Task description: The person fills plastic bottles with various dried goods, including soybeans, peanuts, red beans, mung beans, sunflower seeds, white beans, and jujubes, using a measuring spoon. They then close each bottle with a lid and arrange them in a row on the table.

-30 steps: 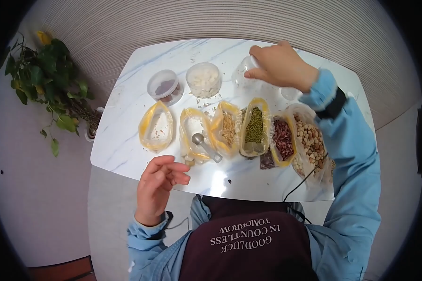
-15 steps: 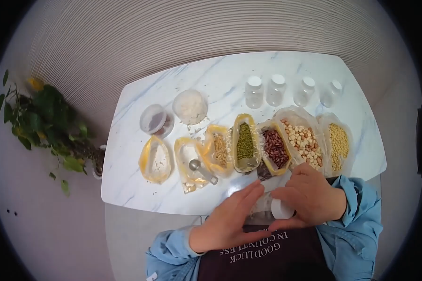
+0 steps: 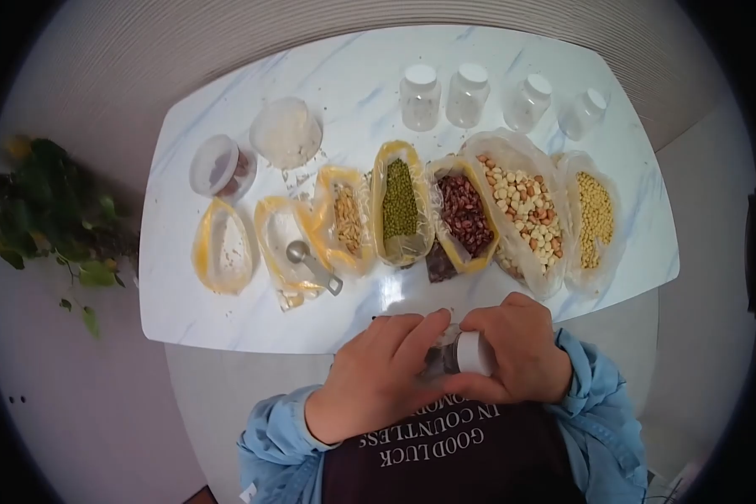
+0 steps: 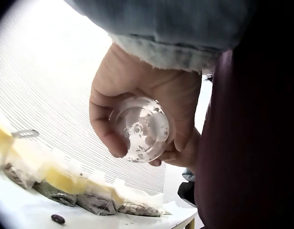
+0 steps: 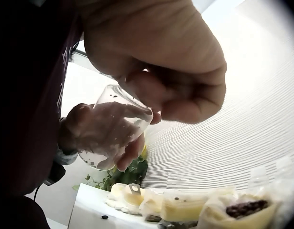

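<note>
Just in front of the table's near edge, a clear plastic jar (image 3: 438, 363) with a white lid (image 3: 475, 354) lies sideways between my hands. My left hand (image 3: 370, 378) curls round the jar's body; in the left wrist view its clear round base (image 4: 140, 129) faces the camera, with pale flecks on it. My right hand (image 3: 525, 353) grips the lid end with thumb and fingers. In the right wrist view the jar (image 5: 111, 129) is see-through with a few dark specks, and the right hand's curled fingers (image 5: 194, 102) hide the lid.
Bags of green beans (image 3: 401, 197), dark red beans (image 3: 464, 217), mixed peanuts (image 3: 525, 210) and yellow beans (image 3: 595, 214) line the table. A measuring spoon (image 3: 315, 267) lies on a bag at left. Several lidded jars (image 3: 468, 95) stand behind, two tubs (image 3: 286, 134) at back left.
My right hand has brought the jar from the back of the table to in front of me. The left hand, free earlier, has come over and closed round its body.
</note>
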